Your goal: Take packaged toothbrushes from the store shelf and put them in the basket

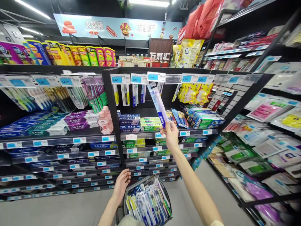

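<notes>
Apparently right fingers [168, 126] pinch toothbrush pack's [158, 100] bottom.

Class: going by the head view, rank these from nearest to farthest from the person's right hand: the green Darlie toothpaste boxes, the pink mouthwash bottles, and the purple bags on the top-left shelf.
1. Green Darlie boxes: just left of the right hand.
2. Pink mouthwash bottles: further left, past the shelf post.
3. Purple bags: far upper left, on the top shelf.

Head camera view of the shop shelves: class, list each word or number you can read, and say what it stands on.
"火腿肠": pale blue overhead banner.
"万嘉汇": dark brown hanging sign.
"4.00", "3.00", "3.00": white-and-blue price tags on the centre rail.
"12.00": price tag on the left rail.
"DARLIE": green toothpaste boxes.
Blurred: the print on the packaged toothbrush in the right hand.
</notes>
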The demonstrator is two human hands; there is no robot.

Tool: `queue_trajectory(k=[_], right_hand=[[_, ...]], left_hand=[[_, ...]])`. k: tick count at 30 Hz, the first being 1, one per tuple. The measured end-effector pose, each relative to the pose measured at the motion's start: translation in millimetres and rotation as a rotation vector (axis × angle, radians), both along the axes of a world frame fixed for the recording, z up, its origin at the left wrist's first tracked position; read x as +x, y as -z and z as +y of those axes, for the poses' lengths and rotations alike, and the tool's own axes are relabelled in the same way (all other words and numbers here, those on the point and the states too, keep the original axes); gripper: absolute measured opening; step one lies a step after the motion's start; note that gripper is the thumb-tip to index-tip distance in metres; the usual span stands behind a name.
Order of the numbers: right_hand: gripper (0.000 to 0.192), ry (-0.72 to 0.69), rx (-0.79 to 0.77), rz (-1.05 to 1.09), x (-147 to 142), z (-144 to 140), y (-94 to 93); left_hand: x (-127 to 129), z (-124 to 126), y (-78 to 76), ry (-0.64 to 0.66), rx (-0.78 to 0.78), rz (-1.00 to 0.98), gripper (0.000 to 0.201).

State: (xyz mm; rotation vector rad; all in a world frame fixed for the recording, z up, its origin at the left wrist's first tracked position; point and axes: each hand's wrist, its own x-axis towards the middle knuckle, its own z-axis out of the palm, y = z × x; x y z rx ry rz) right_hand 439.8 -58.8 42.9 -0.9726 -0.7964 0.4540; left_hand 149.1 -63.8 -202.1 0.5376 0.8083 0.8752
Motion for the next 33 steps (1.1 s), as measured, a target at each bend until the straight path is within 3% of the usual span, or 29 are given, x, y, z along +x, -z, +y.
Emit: queue_trajectory(k=[7, 21, 27, 33], right_hand=[[0.051, 0.020, -0.016, 0.025, -1, 19, -19.8], [0.048, -0.117, -0.169, 0.182, -12, 47, -22.1], [0.035, -0.086, -0.246, 0.276, -10, 99, -30.5], [0.032, 0.017, -0.327, 0.311, 3, 171, -45.0]], left_hand=[[-8, 3, 4.3, -0.011, -0.016, 0.048, 0.042], [-6, 7, 12.7, 0.038, 0.012, 0.092, 0.040], [-19, 5, 24.9, 0.001, 0.021, 0.137, 0.037], [-56, 6, 48.2, -0.101, -0.046, 0.197, 0.037]])
